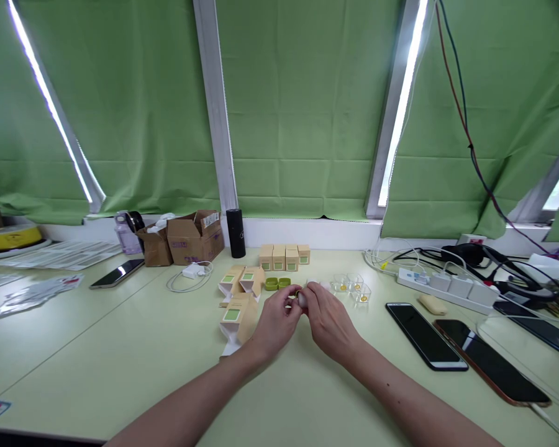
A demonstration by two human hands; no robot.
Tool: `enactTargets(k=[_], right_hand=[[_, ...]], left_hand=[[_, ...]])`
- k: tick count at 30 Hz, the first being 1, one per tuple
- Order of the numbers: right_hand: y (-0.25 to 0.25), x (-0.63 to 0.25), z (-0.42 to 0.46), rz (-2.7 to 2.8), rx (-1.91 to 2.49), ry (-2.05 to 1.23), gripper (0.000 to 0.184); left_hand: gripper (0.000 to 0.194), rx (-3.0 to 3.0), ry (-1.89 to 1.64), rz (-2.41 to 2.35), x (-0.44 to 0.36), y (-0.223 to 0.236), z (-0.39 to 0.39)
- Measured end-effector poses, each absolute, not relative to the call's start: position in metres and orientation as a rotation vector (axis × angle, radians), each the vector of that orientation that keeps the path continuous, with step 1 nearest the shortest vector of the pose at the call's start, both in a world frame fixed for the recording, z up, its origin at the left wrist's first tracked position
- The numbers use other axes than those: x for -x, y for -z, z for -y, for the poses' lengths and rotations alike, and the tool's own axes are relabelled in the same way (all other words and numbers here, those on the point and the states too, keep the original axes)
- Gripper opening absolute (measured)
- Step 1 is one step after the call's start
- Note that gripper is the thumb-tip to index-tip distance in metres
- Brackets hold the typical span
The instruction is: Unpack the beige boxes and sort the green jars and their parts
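Over the middle of the worktop, I have the left hand and the right hand brought together, thumbs and fingertips pinching a small pale piece between them. The fingers wrap much of it, so I cannot make out its full shape. Just beyond the left hand I see two small green trays side by side; past the right hand stand three clear little boxes, each with something yellow in it. To the left of the left hand, three opened cartons show white flaps and green labels, and four small closed boxes stand in a cluster farther back. Off to my right, two phones lie near a cream case, with a white power strip behind them.
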State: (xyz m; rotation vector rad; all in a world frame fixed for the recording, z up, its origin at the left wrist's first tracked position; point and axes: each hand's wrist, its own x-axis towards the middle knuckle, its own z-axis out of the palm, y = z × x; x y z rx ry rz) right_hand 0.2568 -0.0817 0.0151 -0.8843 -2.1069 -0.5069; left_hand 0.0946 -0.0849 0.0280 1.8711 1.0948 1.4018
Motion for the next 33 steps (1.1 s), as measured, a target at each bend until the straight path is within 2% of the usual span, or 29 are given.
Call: enactTargets(k=[4, 10, 15, 21, 24, 28, 30, 33], right_hand=[[-0.018, -0.261, 0.081, 2.107, 0.897, 0.423, 0.031], [-0.016, -0.268, 0.082, 2.048, 0.863, 0.21, 0.033], [-0.015, -0.264, 0.086, 1.968, 0.855, 0.019, 0.029], [-0.015, -0.26, 0.085, 1.802, 0.873, -0.22, 0.023], [-0.019, -0.265, 0.079, 1.567, 0.911, -0.468, 0.031], [-0.026, -0.275, 0.071, 1.21, 0.737, -1.044, 0.045], [-0.028, -0.277, 0.069, 1.075, 0.614, -1.267, 0.045], [-0.029, -0.278, 0.07, 0.954, 0.52, -1.438, 0.039]], left_hand=[[0.029, -1.968, -1.373, -1.069, -0.088, -0.03, 0.085], [0.042, -2.207, -1.372, -0.993, -0.08, -0.034, 0.086], [0.033, -2.056, -1.342, -0.992, -0.083, -0.033, 0.082], [0.036, -1.918, -1.361, -0.963, -0.084, -0.026, 0.077], [0.037, -1.849, -1.353, -0.997, -0.081, -0.023, 0.073], [0.04, -1.75, -1.379, -1.04, -0.077, -0.02, 0.067], [0.04, -1.722, -1.41, -1.027, -0.077, -0.02, 0.066], [0.04, -1.695, -1.447, -1.004, -0.078, -0.02, 0.067]])
